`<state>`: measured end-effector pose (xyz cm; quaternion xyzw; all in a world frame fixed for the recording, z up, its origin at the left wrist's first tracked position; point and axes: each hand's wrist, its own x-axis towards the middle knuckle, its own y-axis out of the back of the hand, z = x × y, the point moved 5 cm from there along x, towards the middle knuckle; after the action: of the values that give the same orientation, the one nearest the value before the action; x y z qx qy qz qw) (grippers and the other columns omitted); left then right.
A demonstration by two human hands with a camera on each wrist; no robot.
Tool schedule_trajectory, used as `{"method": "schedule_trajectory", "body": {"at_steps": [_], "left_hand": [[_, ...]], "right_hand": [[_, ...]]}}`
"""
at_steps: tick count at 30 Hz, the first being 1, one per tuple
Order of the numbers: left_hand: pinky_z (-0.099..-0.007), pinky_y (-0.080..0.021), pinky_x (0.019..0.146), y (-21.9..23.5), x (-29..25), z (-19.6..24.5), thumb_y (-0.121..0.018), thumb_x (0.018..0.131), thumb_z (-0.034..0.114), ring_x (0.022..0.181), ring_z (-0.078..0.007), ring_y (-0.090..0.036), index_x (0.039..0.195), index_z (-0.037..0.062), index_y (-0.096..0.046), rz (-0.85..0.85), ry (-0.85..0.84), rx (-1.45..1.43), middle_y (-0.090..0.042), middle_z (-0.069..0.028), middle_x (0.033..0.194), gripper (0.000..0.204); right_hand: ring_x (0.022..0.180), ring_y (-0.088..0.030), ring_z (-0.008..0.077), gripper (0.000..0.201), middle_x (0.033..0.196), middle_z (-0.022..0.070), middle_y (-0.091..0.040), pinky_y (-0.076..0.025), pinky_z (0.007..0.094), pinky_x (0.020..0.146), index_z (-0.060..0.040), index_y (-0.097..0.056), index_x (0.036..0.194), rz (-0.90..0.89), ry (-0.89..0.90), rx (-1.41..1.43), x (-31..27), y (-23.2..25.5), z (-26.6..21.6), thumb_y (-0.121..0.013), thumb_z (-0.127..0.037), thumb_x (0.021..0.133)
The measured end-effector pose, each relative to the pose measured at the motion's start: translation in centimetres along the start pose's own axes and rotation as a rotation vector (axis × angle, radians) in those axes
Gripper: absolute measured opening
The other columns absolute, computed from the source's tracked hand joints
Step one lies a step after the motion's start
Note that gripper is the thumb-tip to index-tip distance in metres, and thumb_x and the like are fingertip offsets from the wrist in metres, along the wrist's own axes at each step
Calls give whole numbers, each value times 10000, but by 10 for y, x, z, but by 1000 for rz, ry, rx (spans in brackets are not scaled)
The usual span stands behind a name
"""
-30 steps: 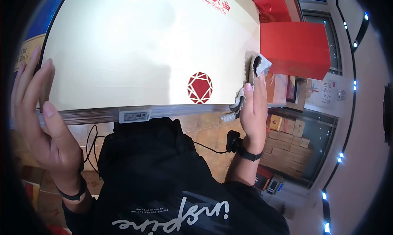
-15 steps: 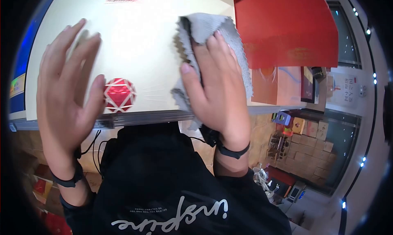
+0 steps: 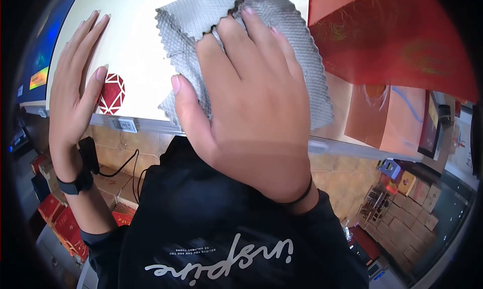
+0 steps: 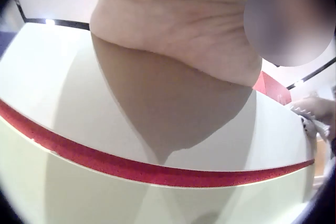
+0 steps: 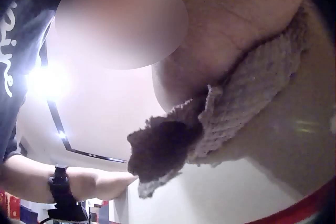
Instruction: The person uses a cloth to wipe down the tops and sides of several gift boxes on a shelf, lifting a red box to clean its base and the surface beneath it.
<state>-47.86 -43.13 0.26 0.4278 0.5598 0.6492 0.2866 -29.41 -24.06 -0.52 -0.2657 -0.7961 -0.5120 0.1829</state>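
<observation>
My right hand (image 3: 251, 103) lies flat with fingers spread on a grey textured cloth (image 3: 314, 83) with zigzag edges. A folded flap of the cloth covers some of its fingertips. Beneath is a large cream box (image 3: 138, 47) with a red gem emblem (image 3: 116, 94). On the box's left part, my left hand (image 3: 73, 100) rests with straight fingers, its thumb beside the emblem. Seen from the left wrist, a red band (image 4: 173, 176) runs along the pale box under that hand. The cloth (image 5: 252, 92) shows bunched under the right palm in the right wrist view.
A blue box (image 3: 45, 47) borders the cream box on the left. To the right stand a large red box (image 3: 387, 32) and an orange one (image 3: 370, 113). A price tag (image 3: 124, 124) sits on the shelf's front edge. Stacked cartons (image 3: 402, 218) stand on the floor at right.
The right hand and cloth have moved from the box's right edge leftward onto its top. The left hand has gone from the left edge onto the top surface.
</observation>
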Motion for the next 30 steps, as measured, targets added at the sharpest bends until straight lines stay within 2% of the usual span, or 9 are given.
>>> {"method": "schedule_trajectory", "body": {"at_steps": [5,12,17,19,23,26,30], "left_hand": [[-478,-353,1261,-3,0,3,-577,1010,293,1526,-329,-456,1584,193,-544,12,15,-60,-489,-115,1655,583],[-486,-357,1248,-1,-2,3,-588,999,318,1515,-345,-465,1564,173,-567,49,10,-29,-512,-137,1634,583],[-517,-351,1246,1,-4,6,-608,988,357,1490,-385,-487,1515,146,-614,80,24,-62,-550,-161,1594,567],[-508,-367,1236,6,-7,4,-650,979,289,1484,-391,-494,1485,127,-634,60,53,-127,-563,-167,1580,532],[-504,-386,1222,22,-12,-26,-691,964,169,1488,-394,-489,1440,103,-664,1,14,-142,-582,-173,1555,482],[-511,-384,1224,29,-14,-73,-696,964,146,1495,-392,-478,1422,94,-674,48,-36,-16,-586,-169,1548,462],[-536,-321,1265,16,-9,-112,-679,935,175,1506,-392,-464,1421,94,-675,-7,-54,-124,-557,-174,1575,493]], "right_hand": [[1299,-587,447,455,1290,234,-657,-413,547,1146,41,-705,1159,22,26,5,-4,7,2,-789,-265,833],[1301,-596,423,415,1305,231,-654,-424,515,1150,8,-694,1208,35,16,-52,-7,9,7,-739,-223,866],[1298,-597,448,401,1337,250,-649,-444,521,1118,-15,-686,1248,0,-73,-157,0,12,0,-708,-233,911],[1309,-585,469,432,1370,264,-637,-448,521,1107,-28,-685,1295,-41,-118,-205,5,12,-4,-709,-251,926],[1310,-575,487,465,1389,293,-621,-440,521,1116,-14,-680,1328,-57,-196,-336,10,8,-11,-709,-271,941],[1337,-566,473,468,1399,291,-618,-424,523,1146,-34,-698,1295,-67,-322,-388,12,4,-10,-721,-303,913],[1352,-539,509,499,1420,321,-603,-416,525,1151,-31,-673,1362,-88,-437,-497,18,-2,-18,-692,-313,949]]}}
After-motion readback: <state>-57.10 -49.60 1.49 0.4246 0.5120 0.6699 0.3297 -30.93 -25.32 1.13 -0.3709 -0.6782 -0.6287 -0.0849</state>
